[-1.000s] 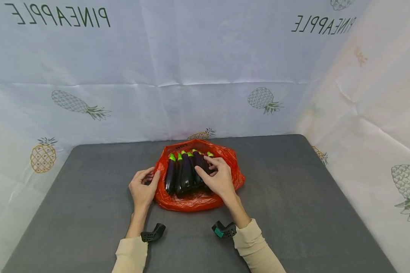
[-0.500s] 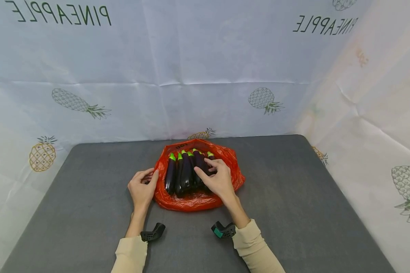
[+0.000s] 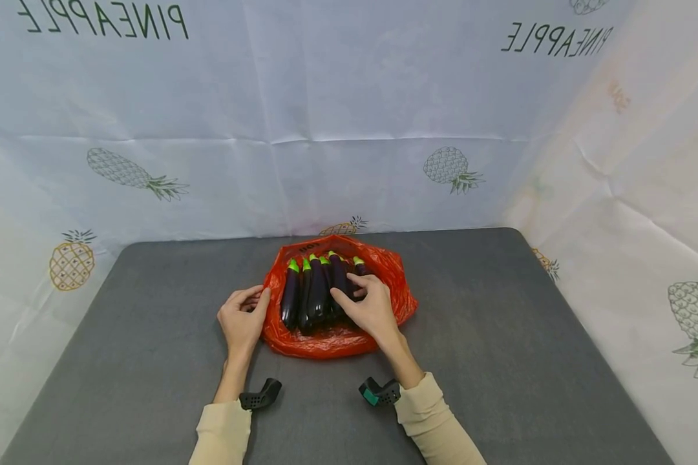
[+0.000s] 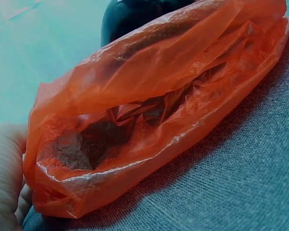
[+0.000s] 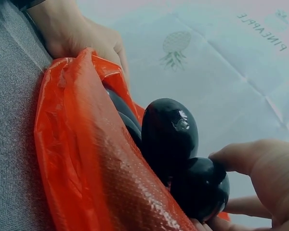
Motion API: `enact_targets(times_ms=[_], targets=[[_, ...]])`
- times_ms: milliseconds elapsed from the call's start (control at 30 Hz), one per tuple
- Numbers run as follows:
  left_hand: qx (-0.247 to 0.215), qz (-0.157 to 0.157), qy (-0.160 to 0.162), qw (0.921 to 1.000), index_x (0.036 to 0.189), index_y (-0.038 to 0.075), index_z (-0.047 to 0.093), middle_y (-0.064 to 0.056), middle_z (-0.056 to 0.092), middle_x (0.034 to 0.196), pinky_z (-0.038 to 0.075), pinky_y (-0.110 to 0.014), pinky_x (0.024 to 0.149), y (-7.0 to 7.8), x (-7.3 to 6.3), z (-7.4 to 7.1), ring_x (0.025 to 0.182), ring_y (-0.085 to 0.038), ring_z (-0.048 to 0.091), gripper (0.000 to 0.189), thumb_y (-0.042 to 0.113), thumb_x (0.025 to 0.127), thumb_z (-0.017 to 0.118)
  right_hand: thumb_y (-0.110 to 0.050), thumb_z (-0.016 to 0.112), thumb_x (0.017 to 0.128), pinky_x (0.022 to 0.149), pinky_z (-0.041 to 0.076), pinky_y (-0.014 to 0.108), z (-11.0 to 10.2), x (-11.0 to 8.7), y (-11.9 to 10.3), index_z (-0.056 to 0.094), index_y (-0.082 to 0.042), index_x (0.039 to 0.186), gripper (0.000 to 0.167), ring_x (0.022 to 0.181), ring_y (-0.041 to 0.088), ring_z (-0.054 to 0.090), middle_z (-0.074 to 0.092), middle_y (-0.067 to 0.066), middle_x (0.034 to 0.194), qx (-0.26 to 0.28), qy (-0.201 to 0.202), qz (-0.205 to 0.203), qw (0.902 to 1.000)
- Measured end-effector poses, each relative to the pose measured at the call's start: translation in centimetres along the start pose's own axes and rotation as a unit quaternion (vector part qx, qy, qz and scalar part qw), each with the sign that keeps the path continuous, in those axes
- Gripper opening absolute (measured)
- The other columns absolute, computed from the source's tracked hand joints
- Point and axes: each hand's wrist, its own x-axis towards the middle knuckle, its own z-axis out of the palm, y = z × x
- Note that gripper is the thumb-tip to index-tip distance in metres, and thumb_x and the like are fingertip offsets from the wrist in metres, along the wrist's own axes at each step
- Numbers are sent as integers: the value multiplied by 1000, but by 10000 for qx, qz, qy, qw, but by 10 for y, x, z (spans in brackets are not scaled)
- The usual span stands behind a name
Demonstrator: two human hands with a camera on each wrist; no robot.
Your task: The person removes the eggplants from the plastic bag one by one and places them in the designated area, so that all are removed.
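A red plastic bag (image 3: pixel 326 349) lies spread at the middle of the table, with several dark purple eggplants (image 3: pixel 318 294) side by side in its mouth, green caps pointing away. At the bag's left edge, my left hand (image 3: pixel 241 323) holds the rim; in the left wrist view the thin plastic (image 4: pixel 111 91) passes between thumb and fingers. My right hand (image 3: pixel 375 310) reaches over the bag's right side. In the right wrist view its thumb and fingers are round the rounded end of one eggplant (image 5: pixel 202 190), which lies against another eggplant (image 5: pixel 169 134).
A grey table (image 3: pixel 488 361) extends around the bag on all sides. Behind it hangs a white cloth (image 3: pixel 349 97) printed with pineapples, and more cloth rises at the right. Black wrist devices (image 3: pixel 260 395) sit on both forearms.
The right hand's fingertips have shifted very slightly toward me over the eggplants. My left hand keeps its place on the bag's edge.
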Motion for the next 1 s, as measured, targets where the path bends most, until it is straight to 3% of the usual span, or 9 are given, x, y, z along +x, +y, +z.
enact_targets(times_ms=[567,800,1000], targets=[[28,73,-45,10000,94,-18,74,-31,67,83,48,-3,66,0,0,0,66,3,59,14,-7,85,76,-24,81,87,79,61,41,0,0,-1,73,-5,127,45,90,29,69,71,18,120,319,266,-8,9991],[78,179,21,9998,94,-13,76,-29,69,83,47,-2,65,-27,3,3,67,7,57,12,-4,86,78,-21,81,87,71,58,24,-11,-1,-10,72,-7,129,45,89,25,66,70,15,118,530,316,-68,9981],[80,175,-45,9998,95,-6,79,-22,70,84,48,-3,66,-40,4,1,69,9,58,12,3,87,79,-19,82,86,73,57,20,-20,-1,-15,72,-9,130,46,90,25,66,69,14,120,750,443,-166,9961]])
